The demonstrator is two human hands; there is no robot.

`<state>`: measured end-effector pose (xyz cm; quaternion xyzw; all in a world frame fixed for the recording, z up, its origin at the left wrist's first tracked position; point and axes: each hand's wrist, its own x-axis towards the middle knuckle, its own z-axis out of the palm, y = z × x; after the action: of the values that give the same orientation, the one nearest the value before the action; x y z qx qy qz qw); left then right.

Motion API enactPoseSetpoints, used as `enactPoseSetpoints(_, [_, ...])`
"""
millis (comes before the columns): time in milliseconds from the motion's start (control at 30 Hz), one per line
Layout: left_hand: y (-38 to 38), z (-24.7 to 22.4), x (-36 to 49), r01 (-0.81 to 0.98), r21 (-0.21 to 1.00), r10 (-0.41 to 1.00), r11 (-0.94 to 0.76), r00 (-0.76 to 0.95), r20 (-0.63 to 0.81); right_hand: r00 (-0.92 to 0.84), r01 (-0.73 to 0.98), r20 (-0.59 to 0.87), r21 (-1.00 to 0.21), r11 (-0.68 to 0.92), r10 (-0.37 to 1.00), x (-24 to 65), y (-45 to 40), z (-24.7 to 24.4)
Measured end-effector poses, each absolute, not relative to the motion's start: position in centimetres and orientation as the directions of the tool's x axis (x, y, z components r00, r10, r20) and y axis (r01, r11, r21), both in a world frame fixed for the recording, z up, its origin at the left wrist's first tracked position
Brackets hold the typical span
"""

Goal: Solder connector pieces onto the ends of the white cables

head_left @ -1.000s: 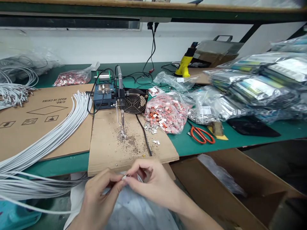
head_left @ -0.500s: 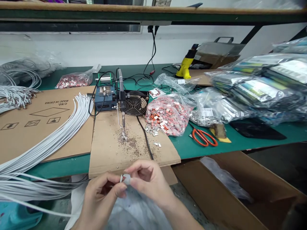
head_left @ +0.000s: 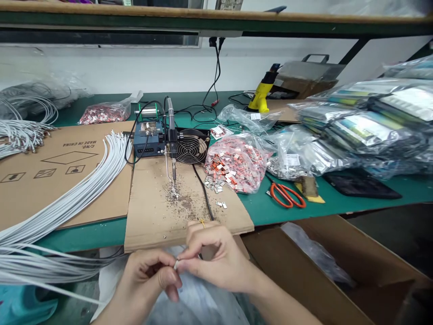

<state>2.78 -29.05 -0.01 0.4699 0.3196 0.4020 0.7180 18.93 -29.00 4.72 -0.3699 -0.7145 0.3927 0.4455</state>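
Straight ahead of you, on a green workbench, a sheet of brown cardboard lies speckled with metal scraps. At its far edge sit a blue soldering station, an upright soldering tool and a round-grilled black fan. To your right of the fan, a clear bag of orange and silver terminals slumps against the cardboard, with orange-handled scissors just beyond it. Farther right are piled foil packets; a yellow heat gun stands behind. An open cardboard box sits below the bench edge.
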Motion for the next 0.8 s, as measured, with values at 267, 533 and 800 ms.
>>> enactPoseSetpoints(267, [-28.6,0.2,3.2,-0.396,0.839,0.854,0.373,0.500,-0.144,-0.019,-0.315,0.388,-0.877,0.363,0.921,18.2,-28.1,2.4])
enactPoseSetpoints(533, [-27.1,-1.0,2.5,-0.269,0.961,0.884,0.065,0.462,0.069,-0.135,0.302,0.290,-0.899,0.318,0.948,21.0,-29.3,4.3])
enactPoseSetpoints(800, [-26.3,-0.2,2.6,-0.013,0.991,0.816,-0.131,0.566,0.115,-0.172,0.509,0.264,-0.801,0.315,0.949,20.3,-29.7,4.4])
